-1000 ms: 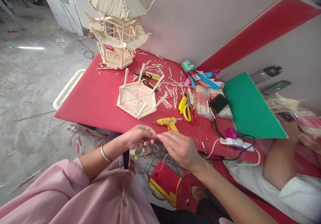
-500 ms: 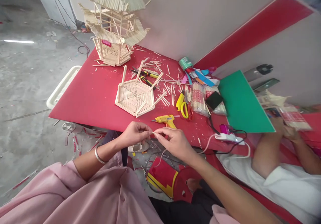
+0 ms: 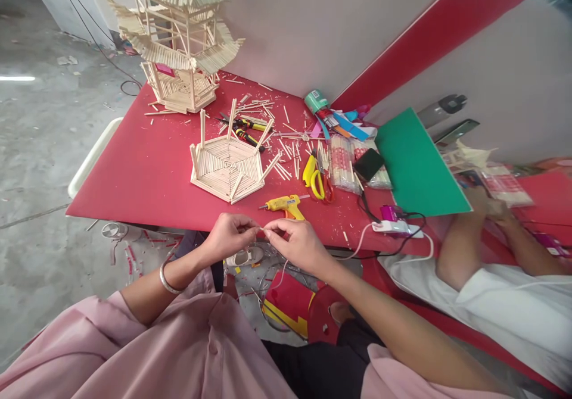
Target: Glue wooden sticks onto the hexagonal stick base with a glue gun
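My left hand (image 3: 230, 235) and my right hand (image 3: 298, 244) meet fingertip to fingertip just in front of the red table (image 3: 147, 172). Both pinch a small thin stick (image 3: 263, 230) between thumb and fingers. A yellow glue gun (image 3: 285, 205) lies on the table just beyond my hands. Farther back sits a hexagonal base of wooden sticks (image 3: 227, 165) with several uprights. A tall stick pagoda (image 3: 176, 41) stands at the far left corner.
Loose sticks, yellow scissors (image 3: 314, 178), pliers (image 3: 241, 128), packets of sticks (image 3: 346, 170), a green sheet (image 3: 417, 164) and a power strip (image 3: 397, 226) lie on the table. A co-worker's arms in white sleeves (image 3: 482, 268) hold a packet at the right.
My joined hands have stayed pinched together while the view has tilted, so the table slid left and down. The co-worker's hands at the right have shifted with the packet.
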The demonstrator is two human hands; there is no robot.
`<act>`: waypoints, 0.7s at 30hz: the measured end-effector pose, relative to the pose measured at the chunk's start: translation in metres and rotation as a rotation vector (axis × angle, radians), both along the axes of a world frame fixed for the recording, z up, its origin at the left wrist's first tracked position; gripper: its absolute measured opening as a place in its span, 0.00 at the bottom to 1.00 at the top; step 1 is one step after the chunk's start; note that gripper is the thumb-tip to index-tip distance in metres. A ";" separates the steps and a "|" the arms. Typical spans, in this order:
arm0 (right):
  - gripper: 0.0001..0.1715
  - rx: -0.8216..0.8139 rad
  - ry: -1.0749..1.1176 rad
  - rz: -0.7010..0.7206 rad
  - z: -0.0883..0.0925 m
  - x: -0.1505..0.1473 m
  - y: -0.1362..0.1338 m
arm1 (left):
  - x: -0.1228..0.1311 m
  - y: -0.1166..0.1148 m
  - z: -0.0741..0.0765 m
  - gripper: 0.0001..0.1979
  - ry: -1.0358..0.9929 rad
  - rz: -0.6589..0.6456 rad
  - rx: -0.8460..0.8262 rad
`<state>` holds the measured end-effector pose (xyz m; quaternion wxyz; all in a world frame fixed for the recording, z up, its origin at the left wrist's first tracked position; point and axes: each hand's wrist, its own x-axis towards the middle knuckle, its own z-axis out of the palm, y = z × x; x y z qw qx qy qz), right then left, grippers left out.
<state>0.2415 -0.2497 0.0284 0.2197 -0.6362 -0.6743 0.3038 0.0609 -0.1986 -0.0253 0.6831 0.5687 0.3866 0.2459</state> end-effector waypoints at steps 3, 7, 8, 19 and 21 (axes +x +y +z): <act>0.09 -0.004 0.022 -0.001 -0.001 0.001 0.000 | 0.000 0.001 0.002 0.10 -0.022 -0.011 -0.051; 0.09 -0.009 0.040 0.011 -0.001 0.002 0.000 | -0.002 0.004 0.005 0.11 -0.044 -0.058 -0.070; 0.09 -0.015 0.047 0.011 -0.002 0.002 0.000 | -0.002 0.005 0.005 0.11 -0.042 -0.068 -0.061; 0.11 -0.012 -0.033 0.053 0.002 0.009 0.005 | 0.002 0.014 0.014 0.11 -0.015 -0.144 0.123; 0.12 -0.025 -0.057 0.069 0.004 0.011 0.005 | 0.003 0.016 0.015 0.11 -0.002 -0.154 0.144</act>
